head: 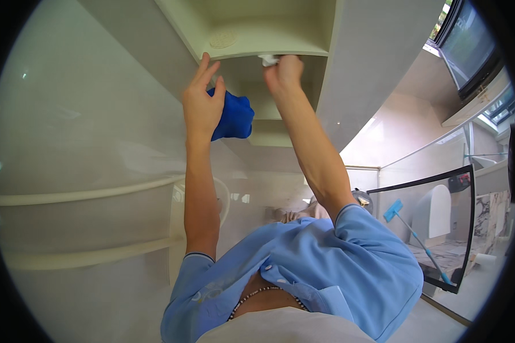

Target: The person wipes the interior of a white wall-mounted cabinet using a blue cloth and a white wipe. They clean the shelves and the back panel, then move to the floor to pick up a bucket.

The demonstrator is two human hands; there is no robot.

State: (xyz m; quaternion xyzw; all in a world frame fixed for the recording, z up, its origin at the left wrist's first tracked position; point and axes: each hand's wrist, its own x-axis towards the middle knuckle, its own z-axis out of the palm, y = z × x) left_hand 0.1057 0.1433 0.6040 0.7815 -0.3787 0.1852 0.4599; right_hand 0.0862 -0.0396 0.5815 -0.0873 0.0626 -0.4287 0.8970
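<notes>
My left hand (204, 100) is raised at the left side of a cream wall shelf unit (262, 40), its fingertips at the front edge of a shelf board. A blue cloth (233, 115) hangs at that hand, held against the palm side, partly hidden by the thumb. My right hand (285, 70) is closed on a small white wad (268, 60), perhaps tissue or cloth, at the front edge of the same board. That hand is slightly blurred. A round, pale patterned disc (223, 39) lies on the shelf above the board's edge.
Curved cream shelves (86, 197) stand at the left. A tall grey panel (369, 55) borders the shelf unit on the right. Farther right are a black-framed glass panel (472, 223), a blue flat mop (393, 210), a white toilet (433, 212) and an open window (468, 43).
</notes>
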